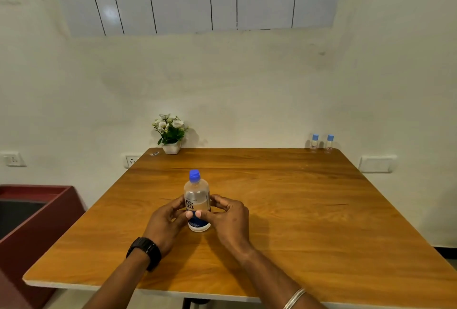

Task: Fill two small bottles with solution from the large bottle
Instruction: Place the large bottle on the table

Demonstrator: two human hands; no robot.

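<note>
The large clear plastic bottle with a blue cap [197, 199] stands upright near the middle of the wooden table [309, 209], its cap on. Both hands clasp it: the left hand [166, 219] and right hand [228, 218] curl round its lower half, thumbs meeting on the front, a closed grip from both sides. The label reads "re-nu"; smaller print is too blurred to read. Two small clear bottles with light-blue caps [322, 142] stand together at the far right corner, well apart from the hands. A white pot of white flowers [170, 133] sits at the far edge. Bare wood lies between.
</note>
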